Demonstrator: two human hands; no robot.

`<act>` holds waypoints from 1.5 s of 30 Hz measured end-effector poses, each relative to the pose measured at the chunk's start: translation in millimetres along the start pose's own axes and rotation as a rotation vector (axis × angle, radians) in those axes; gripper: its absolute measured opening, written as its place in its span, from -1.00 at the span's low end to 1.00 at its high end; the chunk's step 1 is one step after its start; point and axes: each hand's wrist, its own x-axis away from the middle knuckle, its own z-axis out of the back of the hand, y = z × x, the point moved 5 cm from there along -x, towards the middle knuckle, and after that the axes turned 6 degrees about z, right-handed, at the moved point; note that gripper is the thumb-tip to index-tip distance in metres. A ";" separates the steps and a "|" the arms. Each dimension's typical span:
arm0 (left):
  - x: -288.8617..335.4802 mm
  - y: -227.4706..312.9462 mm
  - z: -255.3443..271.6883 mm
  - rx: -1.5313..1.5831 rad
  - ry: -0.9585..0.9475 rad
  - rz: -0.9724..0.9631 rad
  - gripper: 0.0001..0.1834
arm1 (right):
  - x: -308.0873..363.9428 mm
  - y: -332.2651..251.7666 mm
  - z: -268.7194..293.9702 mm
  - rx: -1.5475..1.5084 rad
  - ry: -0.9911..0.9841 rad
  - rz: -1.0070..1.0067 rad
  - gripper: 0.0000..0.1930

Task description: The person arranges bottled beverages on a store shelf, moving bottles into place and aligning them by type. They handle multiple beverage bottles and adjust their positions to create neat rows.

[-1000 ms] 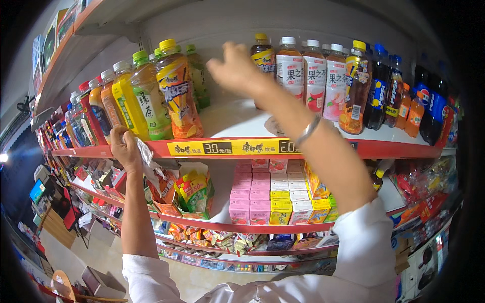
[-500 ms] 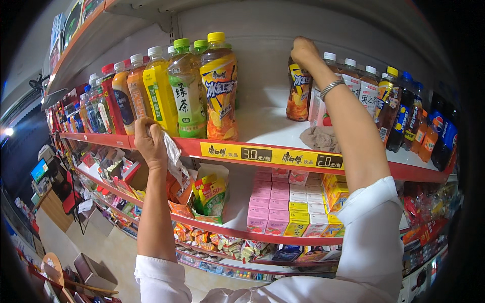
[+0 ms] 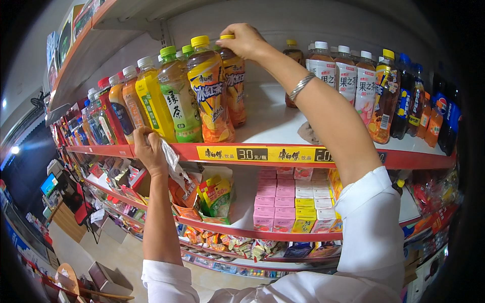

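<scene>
My right hand (image 3: 245, 41) is closed round the yellow cap of an iced tea bottle (image 3: 235, 93), which stands upright on the upper shelf. It is right beside another iced tea bottle (image 3: 208, 96) with a yellow cap. Left of these are a green tea bottle (image 3: 180, 98) and a bottle of yellow drink (image 3: 155, 101). At the red shelf edge, my left hand (image 3: 150, 151) pinches a white cloth (image 3: 173, 160) that hangs down. A crumpled grey-brown cloth (image 3: 307, 133) lies on the shelf, partly behind my right forearm.
Farther back stands another yellow-capped bottle (image 3: 292, 53). White-labelled drinks (image 3: 346, 76) and dark cola bottles (image 3: 402, 98) line the right side. Below are small pink cartons (image 3: 275, 202) and an open box of packets (image 3: 216, 197). A price strip (image 3: 262, 153) runs along the shelf edge.
My right hand has moved left along the shelf with the iced tea bottle, bringing it beside the front one. My left hand keeps the white cloth at the shelf edge.
</scene>
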 end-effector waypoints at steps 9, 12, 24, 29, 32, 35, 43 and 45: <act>0.1 2.1 -0.1 -0.027 -0.002 -0.031 -0.94 | -0.7 -11.2 -15.8 -0.113 -0.025 -0.065 -0.61; 0.8 3.1 -0.7 -0.023 0.009 -0.032 -0.94 | -2.3 -7.6 -14.7 -0.136 -0.037 -0.052 -0.59; 0.7 2.6 -0.1 0.062 0.000 0.009 -0.95 | 1.6 1.0 -8.0 -0.258 -0.175 -0.089 -0.64; 1.8 4.5 -4.5 0.057 0.000 0.005 -0.94 | -0.6 -7.7 -3.8 -0.110 -0.187 -0.100 -0.62; 0.8 1.3 1.1 0.036 -0.001 -0.007 -0.94 | -0.1 -14.7 -5.6 -0.126 -0.209 -0.101 -0.60; 0.6 0.9 5.9 0.030 -0.006 0.004 -0.95 | -0.8 -15.9 6.0 -0.127 -0.224 -0.093 -0.53; 4.2 -0.4 0.8 0.076 -0.006 0.041 -0.93 | -31.9 103.9 77.5 0.614 -0.247 -0.449 -0.49; 4.8 1.8 -2.5 0.074 -0.012 0.049 -0.92 | -16.9 128.9 73.0 0.685 -0.149 -0.476 -0.62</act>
